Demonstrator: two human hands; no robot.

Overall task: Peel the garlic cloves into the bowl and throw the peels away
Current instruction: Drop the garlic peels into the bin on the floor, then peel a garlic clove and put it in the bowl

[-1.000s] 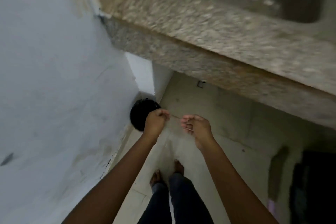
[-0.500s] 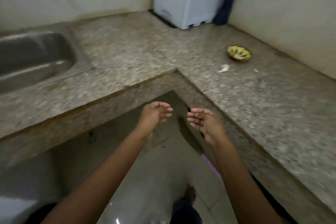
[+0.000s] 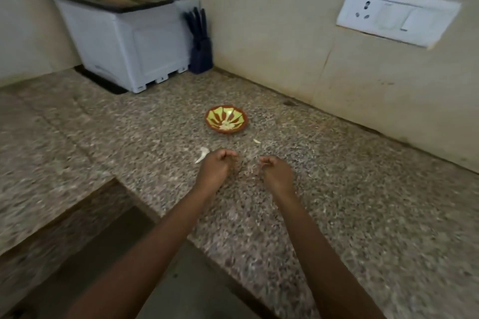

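Note:
A small red and green patterned bowl stands on the granite counter near the back wall, with a few pale garlic cloves in it. A white garlic peel lies on the counter just left of my left hand. A smaller scrap of peel lies right of the bowl. My right hand hovers beside the left one, both a short way in front of the bowl. The fingers of both hands are loosely curled downward and I see nothing held in either.
A white box-shaped appliance with a dark tray on top sits in the back corner, a dark knife block beside it. A wall socket panel is at the upper right. The counter's inner corner edge drops to the floor at the lower left.
The view swung from the floor and the black bin up to the counter. My hands rose from over the bin, spread open, and now hover over the counter with curled fingers.

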